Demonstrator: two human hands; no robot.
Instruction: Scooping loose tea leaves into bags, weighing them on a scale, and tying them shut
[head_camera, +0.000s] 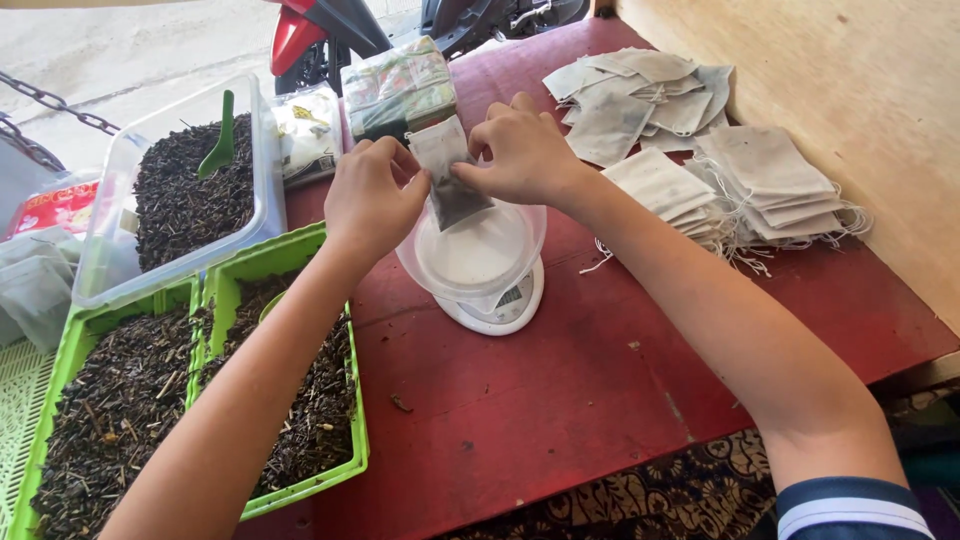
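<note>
Here, two hands hold a small filter bag over a kitchen scale at frame centre.

From the left: green trays (215, 300) and a clear tub (110, 250) of dark dried leaves; then the left hand (372, 195) and right hand (520, 150), each pinching an upper corner of the filter bag (448, 172) above the scale's bowl (470, 262). It looks light, limp, probably tearable, best held by its top edge. Empty drawstring bags (720, 165) lie upper right.
</note>
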